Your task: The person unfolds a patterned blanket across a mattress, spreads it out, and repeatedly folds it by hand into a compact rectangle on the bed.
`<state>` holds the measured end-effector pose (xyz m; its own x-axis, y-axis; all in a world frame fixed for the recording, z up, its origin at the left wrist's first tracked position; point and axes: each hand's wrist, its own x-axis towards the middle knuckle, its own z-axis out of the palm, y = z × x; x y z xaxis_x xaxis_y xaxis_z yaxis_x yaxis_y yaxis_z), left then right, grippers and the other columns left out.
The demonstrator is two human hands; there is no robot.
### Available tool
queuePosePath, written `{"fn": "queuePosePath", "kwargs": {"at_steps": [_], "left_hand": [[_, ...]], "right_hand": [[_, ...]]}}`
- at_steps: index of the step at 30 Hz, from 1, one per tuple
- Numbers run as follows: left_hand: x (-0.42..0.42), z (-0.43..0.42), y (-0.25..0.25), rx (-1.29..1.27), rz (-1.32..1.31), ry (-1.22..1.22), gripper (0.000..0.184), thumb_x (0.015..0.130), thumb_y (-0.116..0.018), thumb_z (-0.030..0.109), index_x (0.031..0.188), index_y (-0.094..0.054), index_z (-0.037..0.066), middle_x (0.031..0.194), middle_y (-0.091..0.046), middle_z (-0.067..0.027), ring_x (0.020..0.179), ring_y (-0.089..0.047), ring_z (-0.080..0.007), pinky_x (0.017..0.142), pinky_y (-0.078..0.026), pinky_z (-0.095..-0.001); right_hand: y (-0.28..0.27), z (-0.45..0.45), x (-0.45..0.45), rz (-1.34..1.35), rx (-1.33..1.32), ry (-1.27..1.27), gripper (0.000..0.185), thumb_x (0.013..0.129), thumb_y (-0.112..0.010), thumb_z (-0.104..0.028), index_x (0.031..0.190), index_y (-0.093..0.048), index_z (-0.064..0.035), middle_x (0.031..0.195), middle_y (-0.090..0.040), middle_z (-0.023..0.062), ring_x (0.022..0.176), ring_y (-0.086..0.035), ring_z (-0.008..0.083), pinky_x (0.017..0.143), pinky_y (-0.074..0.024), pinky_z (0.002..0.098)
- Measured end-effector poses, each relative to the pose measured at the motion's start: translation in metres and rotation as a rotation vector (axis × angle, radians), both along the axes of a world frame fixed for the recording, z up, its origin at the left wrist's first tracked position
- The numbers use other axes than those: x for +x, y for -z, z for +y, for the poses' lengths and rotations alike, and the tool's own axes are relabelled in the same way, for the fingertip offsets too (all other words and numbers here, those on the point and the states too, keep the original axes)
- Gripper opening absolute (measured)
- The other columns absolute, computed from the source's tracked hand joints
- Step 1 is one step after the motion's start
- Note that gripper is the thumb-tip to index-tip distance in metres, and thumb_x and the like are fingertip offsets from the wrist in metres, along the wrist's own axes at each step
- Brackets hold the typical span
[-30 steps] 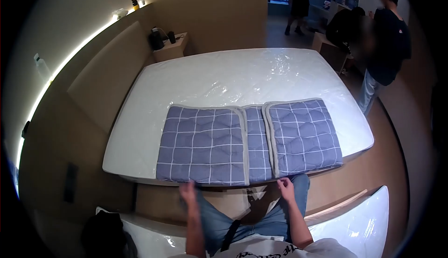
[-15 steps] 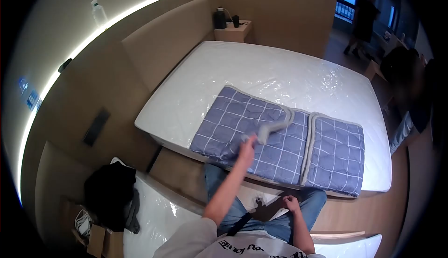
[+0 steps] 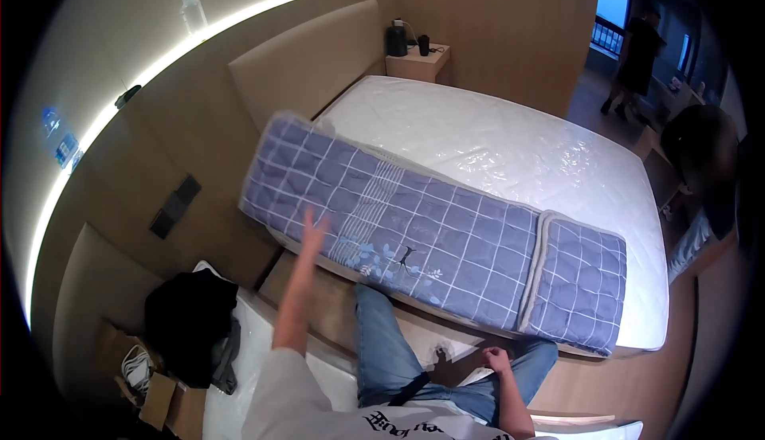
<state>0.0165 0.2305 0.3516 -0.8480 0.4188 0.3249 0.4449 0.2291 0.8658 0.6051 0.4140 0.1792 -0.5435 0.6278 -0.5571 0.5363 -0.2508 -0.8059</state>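
A blue-grey checked quilted mattress pad (image 3: 470,229) with grey edging lies along the near side of the plastic-wrapped mattress (image 3: 494,137). Its left end is blurred, raised toward the headboard side. The right end remains folded over. My left hand (image 3: 315,231) is over the pad's left part, slightly blurred, with fingers apart and no cloth gripped. Leaves and a small tree are printed beside it. My right hand (image 3: 496,359) rests by my right knee, its fingers curled; whatever is inside them, if anything, is hidden.
Behind me is a second plastic-wrapped mattress (image 3: 247,360) with black clothing (image 3: 191,324) and an open cardboard box (image 3: 163,400) nearby. A nightstand (image 3: 422,62) stands by the headboard (image 3: 311,62). One person (image 3: 637,54) stands far right; another (image 3: 705,153) is nearer.
My left hand has swung left and released the pad's edge. The pad's left section has unfolded toward the headboard, exposing the striped and leafy print. My right hand stays by the knee.
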Motion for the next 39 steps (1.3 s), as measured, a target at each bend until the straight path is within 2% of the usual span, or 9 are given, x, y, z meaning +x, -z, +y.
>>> {"fn": "queuePosePath", "kwargs": {"at_steps": [7,12,16,20,23,27,33,35,39], "left_hand": [[0.210,-0.027,0.126,0.034,-0.440,-0.041,0.068,0.074,-0.067,0.029,0.125,-0.036,-0.002,0.123,-0.042,-0.0200,0.115,-0.039,-0.0278,0.097,-0.029,-0.0350],[0.186,-0.021,0.118,0.299,-0.709,-0.154,0.058,0.080,-0.061,0.033,0.120,-0.039,-0.002,0.120,-0.044,-0.0159,0.111,-0.042,-0.0226,0.094,-0.033,-0.0335],[0.131,-0.002,0.091,0.598,-0.851,-0.191,0.052,0.078,-0.061,0.039,0.112,-0.044,0.002,0.108,-0.049,-0.0137,0.101,-0.046,-0.0215,0.090,-0.035,-0.0333],[0.062,0.005,0.081,0.812,-1.237,0.061,0.044,0.077,-0.063,0.034,0.107,-0.047,0.006,0.097,-0.053,-0.0107,0.088,-0.052,-0.0231,0.075,-0.043,-0.0333],[0.011,-0.004,0.101,0.560,-0.962,0.018,0.029,0.076,-0.065,0.024,0.093,-0.047,0.008,0.072,-0.053,-0.0044,0.058,-0.051,-0.0161,0.042,-0.040,-0.0281],[0.039,-0.016,0.072,0.540,-0.787,-0.138,0.027,0.076,-0.064,0.022,0.092,-0.047,0.008,0.066,-0.049,-0.0024,0.052,-0.047,-0.0114,0.039,-0.037,-0.0255],[0.099,0.000,0.086,-0.275,-0.185,-0.598,0.047,0.080,-0.060,0.024,0.112,-0.042,-0.006,0.104,-0.052,-0.0217,0.091,-0.054,-0.0321,0.077,-0.044,-0.0424],[0.161,0.028,0.070,-0.327,0.506,-0.290,0.063,0.080,-0.058,0.024,0.123,-0.030,-0.013,0.126,-0.035,-0.0289,0.117,-0.036,-0.0384,0.099,-0.025,-0.0444],[0.256,0.101,0.047,-0.563,0.681,0.338,0.067,0.078,-0.056,0.033,0.132,-0.029,0.005,0.137,-0.023,-0.0212,0.126,-0.019,-0.0397,0.100,-0.016,-0.0545]], "right_hand": [[-0.047,0.010,0.005,0.656,-0.231,0.600,0.018,0.085,-0.048,-0.023,0.074,-0.048,-0.0082,0.076,-0.053,0.0043,0.068,-0.054,0.0185,0.057,-0.0462,0.0333],[-0.081,0.040,0.036,0.798,-0.358,0.906,0.063,0.081,-0.051,-0.047,0.122,-0.034,-0.0036,0.122,-0.041,0.0123,0.112,-0.041,0.0263,0.090,-0.0389,0.0414],[-0.106,0.063,0.025,0.506,-0.359,1.005,0.071,0.075,-0.053,-0.057,0.127,-0.032,-0.0131,0.126,-0.037,0.0110,0.114,-0.036,0.0277,0.088,-0.0364,0.0503],[-0.038,0.094,0.011,0.572,-0.159,1.269,0.068,0.075,-0.063,-0.040,0.122,-0.039,0.0017,0.117,-0.048,0.0159,0.103,-0.049,0.0276,0.085,-0.0401,0.0417],[-0.068,0.082,-0.008,0.354,0.066,1.447,0.053,0.078,-0.062,-0.027,0.115,-0.045,0.0072,0.110,-0.054,0.0157,0.095,-0.054,0.0266,0.085,-0.0411,0.0363],[-0.068,0.083,0.008,0.687,-0.127,1.295,0.044,0.080,-0.058,-0.018,0.115,-0.046,0.0052,0.111,-0.054,0.0147,0.097,-0.053,0.0248,0.086,-0.0409,0.0349],[-0.098,0.073,0.032,0.691,-0.369,1.147,0.044,0.079,-0.061,-0.024,0.112,-0.049,0.0023,0.104,-0.057,0.0096,0.095,-0.054,0.0233,0.081,-0.0422,0.0364],[-0.124,0.072,0.040,0.543,-0.460,1.092,0.048,0.079,-0.061,-0.025,0.116,-0.046,0.0014,0.108,-0.056,0.0083,0.100,-0.052,0.0220,0.086,-0.0394,0.0351],[-0.169,0.113,0.067,0.738,0.122,1.042,0.047,0.079,-0.060,-0.029,0.115,-0.047,-0.0009,0.109,-0.054,0.0078,0.102,-0.050,0.0203,0.090,-0.0371,0.0333]]}}
